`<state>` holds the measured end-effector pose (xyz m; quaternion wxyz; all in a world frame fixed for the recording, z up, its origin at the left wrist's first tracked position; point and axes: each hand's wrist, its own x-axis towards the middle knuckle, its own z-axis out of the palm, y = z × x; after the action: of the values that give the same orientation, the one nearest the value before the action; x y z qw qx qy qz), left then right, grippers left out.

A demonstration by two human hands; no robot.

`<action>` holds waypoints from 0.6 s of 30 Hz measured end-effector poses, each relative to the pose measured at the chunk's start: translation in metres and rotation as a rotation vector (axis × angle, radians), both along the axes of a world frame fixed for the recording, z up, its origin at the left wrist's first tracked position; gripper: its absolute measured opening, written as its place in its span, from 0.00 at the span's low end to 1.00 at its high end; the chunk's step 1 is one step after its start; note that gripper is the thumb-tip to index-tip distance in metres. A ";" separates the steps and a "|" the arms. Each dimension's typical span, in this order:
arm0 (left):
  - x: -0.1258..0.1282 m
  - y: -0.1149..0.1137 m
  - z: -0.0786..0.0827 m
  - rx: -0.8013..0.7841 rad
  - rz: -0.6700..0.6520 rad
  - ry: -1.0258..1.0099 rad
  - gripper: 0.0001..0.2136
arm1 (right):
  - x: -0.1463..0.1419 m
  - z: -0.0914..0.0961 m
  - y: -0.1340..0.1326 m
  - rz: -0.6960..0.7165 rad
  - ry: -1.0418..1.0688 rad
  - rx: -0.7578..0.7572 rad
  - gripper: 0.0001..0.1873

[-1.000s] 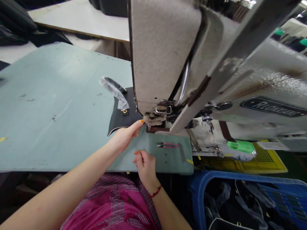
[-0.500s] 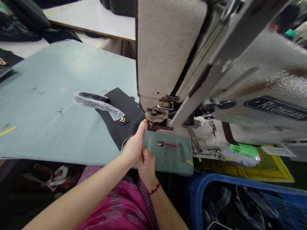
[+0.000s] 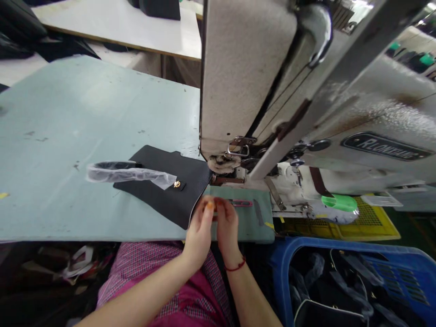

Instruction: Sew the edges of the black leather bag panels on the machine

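A black leather panel (image 3: 170, 190) with a small gold stud and a plastic-wrapped strap (image 3: 126, 172) lies flat on the pale green table (image 3: 68, 136), just left of the sewing machine (image 3: 272, 91). My left hand (image 3: 200, 225) and my right hand (image 3: 226, 222) meet at the panel's near right edge, close to the table's front. Both have fingers pinched together, fingertips touching. What they pinch is too small to make out. A pink thread snip (image 3: 240, 203) rests on the table just beyond my right hand.
A blue plastic crate (image 3: 340, 272) with dark pieces stands at the lower right. A yellow tray (image 3: 371, 222) and a green object (image 3: 339, 202) lie under the machine arm. A white table (image 3: 119, 27) stands behind.
The leather panel has turned and slid left, away from the needle, and lies flat. My left hand let go of its edge. Both hands came together in front of the machine.
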<state>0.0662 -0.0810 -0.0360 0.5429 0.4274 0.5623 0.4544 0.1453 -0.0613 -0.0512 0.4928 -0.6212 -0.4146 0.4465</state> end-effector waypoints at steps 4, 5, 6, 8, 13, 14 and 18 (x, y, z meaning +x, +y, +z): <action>-0.085 -0.062 -0.025 0.156 -0.084 0.282 0.14 | -0.001 0.036 0.014 -0.016 0.028 0.042 0.18; -0.113 -0.062 -0.029 0.225 -0.090 0.396 0.17 | -0.005 0.043 0.020 0.005 -0.014 0.066 0.20; -0.140 -0.053 -0.031 0.271 -0.087 0.518 0.21 | -0.010 0.050 0.026 0.027 -0.059 0.088 0.23; -0.183 -0.014 -0.026 0.394 -0.180 0.787 0.29 | -0.020 0.058 0.037 0.050 -0.135 0.126 0.26; -0.199 0.115 0.017 0.811 -0.607 1.093 0.36 | -0.038 0.058 0.047 -0.009 -0.200 0.156 0.26; -0.192 0.134 0.025 0.860 -0.695 1.102 0.36 | -0.039 0.057 0.046 -0.018 -0.207 0.155 0.25; -0.167 0.175 0.040 1.024 -0.987 1.073 0.37 | -0.040 0.053 0.043 -0.019 -0.229 0.136 0.25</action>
<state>-0.1004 0.0937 0.0036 0.0825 0.9664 0.2206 0.1030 0.1058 -0.0186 0.0020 0.4874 -0.6373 -0.4915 0.3388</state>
